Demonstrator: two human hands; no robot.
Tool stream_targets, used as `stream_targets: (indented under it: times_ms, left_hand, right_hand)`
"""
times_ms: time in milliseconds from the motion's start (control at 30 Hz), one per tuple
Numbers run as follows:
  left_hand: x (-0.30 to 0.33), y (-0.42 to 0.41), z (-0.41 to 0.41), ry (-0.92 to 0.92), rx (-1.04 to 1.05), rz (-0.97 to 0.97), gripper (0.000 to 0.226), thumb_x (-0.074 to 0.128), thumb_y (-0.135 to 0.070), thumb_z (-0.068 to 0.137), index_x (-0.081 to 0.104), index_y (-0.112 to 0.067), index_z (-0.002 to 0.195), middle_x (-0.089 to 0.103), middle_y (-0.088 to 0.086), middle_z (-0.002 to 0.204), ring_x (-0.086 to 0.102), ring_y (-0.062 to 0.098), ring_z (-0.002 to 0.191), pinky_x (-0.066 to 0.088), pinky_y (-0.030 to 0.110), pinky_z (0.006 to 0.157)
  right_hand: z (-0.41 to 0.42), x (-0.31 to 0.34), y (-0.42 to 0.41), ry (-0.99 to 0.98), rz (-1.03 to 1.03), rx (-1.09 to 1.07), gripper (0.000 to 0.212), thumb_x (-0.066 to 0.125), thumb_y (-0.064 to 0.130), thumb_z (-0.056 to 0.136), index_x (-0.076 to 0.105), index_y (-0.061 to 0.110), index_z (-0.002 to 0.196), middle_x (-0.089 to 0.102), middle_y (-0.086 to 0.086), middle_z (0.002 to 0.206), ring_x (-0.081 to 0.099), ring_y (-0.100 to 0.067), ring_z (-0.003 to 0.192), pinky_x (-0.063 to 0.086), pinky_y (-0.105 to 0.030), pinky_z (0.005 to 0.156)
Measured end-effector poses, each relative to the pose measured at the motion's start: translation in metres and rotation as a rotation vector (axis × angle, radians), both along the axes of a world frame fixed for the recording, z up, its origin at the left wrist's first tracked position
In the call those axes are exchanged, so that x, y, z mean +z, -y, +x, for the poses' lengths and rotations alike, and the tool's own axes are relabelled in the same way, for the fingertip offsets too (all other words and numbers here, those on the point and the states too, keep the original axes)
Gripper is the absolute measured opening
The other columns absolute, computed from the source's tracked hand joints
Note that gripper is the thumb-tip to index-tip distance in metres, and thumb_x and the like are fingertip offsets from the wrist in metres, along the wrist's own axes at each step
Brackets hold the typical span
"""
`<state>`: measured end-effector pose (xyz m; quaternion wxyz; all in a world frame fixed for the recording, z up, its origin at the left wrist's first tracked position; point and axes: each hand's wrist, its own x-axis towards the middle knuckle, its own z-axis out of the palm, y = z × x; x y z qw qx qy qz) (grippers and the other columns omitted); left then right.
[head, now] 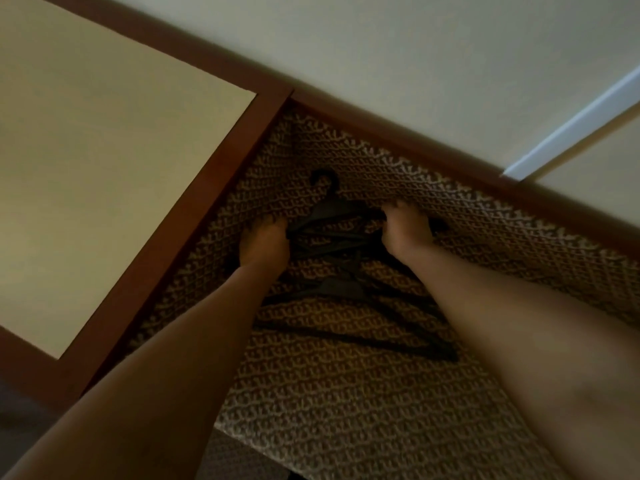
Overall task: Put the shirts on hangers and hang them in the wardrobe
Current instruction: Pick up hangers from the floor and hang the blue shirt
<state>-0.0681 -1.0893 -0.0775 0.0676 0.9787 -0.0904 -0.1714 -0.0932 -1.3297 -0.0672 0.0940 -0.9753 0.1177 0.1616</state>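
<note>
From the head camera, looking down: both my arms reach to the patterned carpet [346, 393] in the corner by the wooden baseboard [398, 133]. A loose pile of black hangers [332, 233] lies there, one hook pointing up toward the wall, with another hanger [349, 323] lying nearer me, apart from my fingers. My left hand [265, 242] is curled onto the left end of the top hangers, and my right hand [407, 230] is curled onto the right end; my fingertips are hidden in the dark, so I can't tell how many hangers each hand grips. No shirts show here.

I judge these hangers light and stiff, probably plastic, likely to snag on each other's hooks. Holding both shoulder ends seems steady; gathering the necks below the hooks should keep them from fanning out.
</note>
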Motion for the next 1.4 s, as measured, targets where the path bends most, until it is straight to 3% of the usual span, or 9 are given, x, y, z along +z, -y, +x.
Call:
stream_targets:
  times_ms: [233,400,467,600,700,900,1033,1167,1400]
  left_hand:
    - [0.008,-0.001,0.002,0.021,-0.060,0.021,0.027,0.048,-0.016,0.095,0.054,-0.012,0.121,0.050,0.011,0.126,0.051,0.029,0.111,0.041,0.038,0.093]
    - [0.055,-0.010,-0.015,0.056,-0.057,-0.056,0.026,0.048,-0.015,0.095,0.057,-0.013,0.120,0.053,0.007,0.120,0.052,0.026,0.109,0.045,0.038,0.089]
    - [0.083,-0.017,-0.023,0.091,-0.058,-0.072,0.027,0.047,-0.016,0.096,0.056,-0.014,0.122,0.052,0.007,0.121,0.049,0.026,0.114,0.041,0.039,0.094]
    - [0.136,-0.039,-0.033,0.148,-0.064,-0.065,0.029,0.046,-0.018,0.097,0.055,-0.015,0.125,0.051,0.006,0.125,0.046,0.026,0.119,0.038,0.038,0.098]
    - [0.167,-0.066,-0.036,0.169,-0.058,-0.070,0.029,0.045,-0.019,0.097,0.055,-0.016,0.124,0.052,0.005,0.123,0.048,0.026,0.115,0.039,0.038,0.096]
    - [0.205,-0.148,-0.031,0.231,-0.018,-0.123,0.023,0.046,-0.022,0.097,0.059,-0.018,0.115,0.056,0.002,0.114,0.051,0.023,0.109,0.043,0.036,0.092]
    - [0.216,-0.220,-0.018,0.276,-0.028,-0.136,0.022,0.046,-0.022,0.098,0.060,-0.019,0.115,0.057,0.001,0.112,0.052,0.021,0.106,0.044,0.034,0.089]
    - [0.224,-0.292,-0.004,0.304,-0.042,-0.161,0.023,0.045,-0.021,0.098,0.060,-0.019,0.115,0.057,0.001,0.112,0.053,0.021,0.104,0.044,0.033,0.088]
    - [0.218,-0.376,0.037,0.277,-0.060,-0.185,0.024,0.045,-0.021,0.099,0.061,-0.020,0.117,0.056,-0.002,0.111,0.050,0.017,0.104,0.040,0.029,0.089]
  right_hand:
    - [-0.006,0.007,0.002,0.012,-0.012,0.013,0.032,0.048,0.002,0.089,0.059,0.012,0.117,0.047,-0.013,0.128,0.043,-0.032,0.119,0.037,-0.046,0.103]
    - [-0.026,0.045,0.003,0.037,0.089,0.005,0.012,0.046,0.006,0.094,0.054,0.013,0.100,0.049,-0.012,0.119,0.052,-0.032,0.106,0.043,-0.039,0.079]
    - [-0.034,0.067,-0.002,0.041,0.109,0.007,0.011,0.046,0.010,0.096,0.054,0.014,0.103,0.050,-0.011,0.119,0.052,-0.030,0.103,0.041,-0.035,0.074]
    - [-0.047,0.109,-0.028,0.080,0.109,-0.018,0.020,0.052,0.010,0.094,0.055,0.013,0.114,0.051,-0.006,0.115,0.052,-0.025,0.100,0.046,-0.036,0.079]
    - [-0.049,0.136,-0.054,0.136,0.108,-0.026,0.020,0.052,0.009,0.093,0.055,0.014,0.112,0.051,-0.006,0.114,0.053,-0.024,0.097,0.047,-0.035,0.077]
    - [-0.035,0.181,-0.129,0.253,0.097,0.062,0.032,0.047,0.015,0.098,0.053,0.017,0.130,0.051,-0.006,0.122,0.052,-0.026,0.109,0.046,-0.036,0.087]
    - [-0.023,0.196,-0.198,0.286,0.073,0.091,0.027,0.047,0.026,0.100,0.056,0.015,0.122,0.051,-0.007,0.116,0.053,-0.026,0.104,0.047,-0.038,0.083]
    - [-0.015,0.199,-0.270,0.329,0.123,0.090,0.018,0.049,0.023,0.098,0.058,0.011,0.108,0.048,-0.006,0.107,0.052,-0.025,0.097,0.046,-0.036,0.077]
    - [0.008,0.193,-0.356,0.343,0.123,0.072,0.014,0.050,0.021,0.098,0.057,0.013,0.107,0.053,-0.003,0.102,0.054,-0.022,0.090,0.048,-0.037,0.075]
